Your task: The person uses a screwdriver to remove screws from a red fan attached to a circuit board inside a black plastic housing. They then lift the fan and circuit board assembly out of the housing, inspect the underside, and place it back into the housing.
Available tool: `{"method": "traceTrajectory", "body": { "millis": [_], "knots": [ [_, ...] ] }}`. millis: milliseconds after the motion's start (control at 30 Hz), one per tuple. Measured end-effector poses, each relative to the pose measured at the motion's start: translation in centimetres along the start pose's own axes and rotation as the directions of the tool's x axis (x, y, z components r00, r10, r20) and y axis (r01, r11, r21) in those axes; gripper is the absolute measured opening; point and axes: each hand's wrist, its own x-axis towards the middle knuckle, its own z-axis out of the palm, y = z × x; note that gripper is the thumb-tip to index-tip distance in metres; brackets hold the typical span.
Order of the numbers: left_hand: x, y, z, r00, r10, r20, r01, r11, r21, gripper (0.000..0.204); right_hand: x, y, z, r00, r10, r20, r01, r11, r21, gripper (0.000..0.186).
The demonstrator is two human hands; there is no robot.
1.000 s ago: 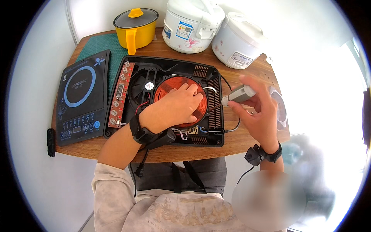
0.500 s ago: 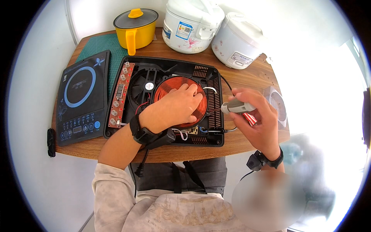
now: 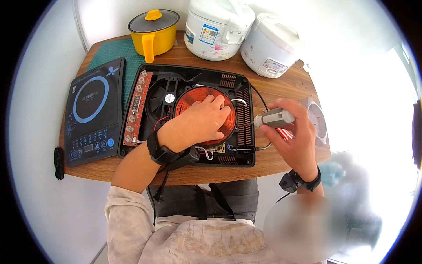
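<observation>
An opened induction cooker base [image 3: 200,70] lies on the table in front of me. Flat over its round copper coil [image 3: 187,97] rests my left hand [image 3: 198,121], fingers stretched out and holding nothing. My right hand [image 3: 298,143] grips the light grey handle of a screwdriver [image 3: 273,118] to the right of the base. The screwdriver's thin shaft points left over the vent slots to the coil's right edge; its exact tip is hard to make out. Left of the coil sit a black fan [image 3: 154,94] and a red control board [image 3: 137,103].
A black glass cooker top [image 3: 90,112] leans at the left on a green cutting mat [image 3: 103,53]. Behind stand a yellow lidded pot [image 3: 160,42] and two white rice cookers [image 3: 217,31] [image 3: 268,46]. A clear round-windowed part [image 3: 317,121] and a red-striped item [image 3: 285,133] lie at right.
My right hand has shifted its fingers on the screwdriver, and the handle has turned so that more of it shows. The left hand stays in place on the coil.
</observation>
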Motion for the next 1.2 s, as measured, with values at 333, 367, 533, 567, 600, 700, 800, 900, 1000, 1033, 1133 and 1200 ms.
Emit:
{"method": "traceTrajectory", "body": {
  "millis": [333,367,533,567,600,700,800,900,1000,1033,1133,1200],
  "knots": [
    [-0.2,0.0,0.0,1.000,0.004,-0.009,-0.004,1.000,0.007,0.054,1.8,1.1,-1.6,0.952,0.203,-0.231,-0.193,0.979,0.067,0.058],
    [-0.2,0.0,0.0,1.000,0.001,-0.010,-0.001,1.000,0.007,0.053,2.3,1.6,-1.7,0.951,0.221,-0.216,-0.213,0.975,0.061,0.056],
    [0.1,-0.1,0.3,1.000,-0.010,0.006,0.010,1.000,0.019,0.052,3.7,5.0,-1.4,0.903,0.418,-0.094,-0.393,0.895,0.210,0.055],
    [0.1,-0.1,0.3,1.000,-0.011,0.006,0.010,1.000,0.023,0.052,3.8,5.5,-1.3,0.895,0.438,-0.083,-0.414,0.885,0.214,0.055],
    [0.2,-0.1,0.3,1.000,-0.011,0.006,0.011,1.000,0.026,0.052,3.9,6.0,-1.1,0.885,0.460,-0.072,-0.436,0.873,0.219,0.055],
    [0.2,0.0,0.2,1.000,-0.014,0.009,0.014,0.999,0.032,0.053,3.8,7.0,-0.7,0.887,0.459,-0.052,-0.434,0.866,0.247,0.055],
    [0.1,0.1,0.1,1.000,-0.024,0.017,0.023,0.999,0.033,0.053,3.8,7.3,-0.5,0.895,0.445,-0.028,-0.429,0.876,0.221,0.055],
    [0.0,0.1,0.0,0.999,-0.027,0.024,0.026,0.999,0.038,0.052,3.9,6.7,-0.3,0.890,0.456,-0.033,-0.441,0.876,0.195,0.056],
    [0.0,0.2,-0.1,0.999,-0.030,0.026,0.029,0.999,0.035,0.052,3.9,7.2,-0.2,0.900,0.435,-0.033,-0.423,0.889,0.176,0.055],
    [0.0,0.2,0.0,0.999,-0.031,0.027,0.030,0.999,0.032,0.052,3.9,7.1,-0.2,0.899,0.437,-0.032,-0.426,0.888,0.174,0.055],
    [0.1,0.1,0.0,0.999,-0.028,0.025,0.027,0.999,0.036,0.052,3.9,6.7,-0.2,0.898,0.439,-0.033,-0.428,0.887,0.174,0.055],
    [0.1,0.1,0.1,0.999,-0.026,0.024,0.025,0.999,0.038,0.052,3.9,6.6,-0.2,0.901,0.433,-0.035,-0.420,0.889,0.183,0.054]
  ]
}}
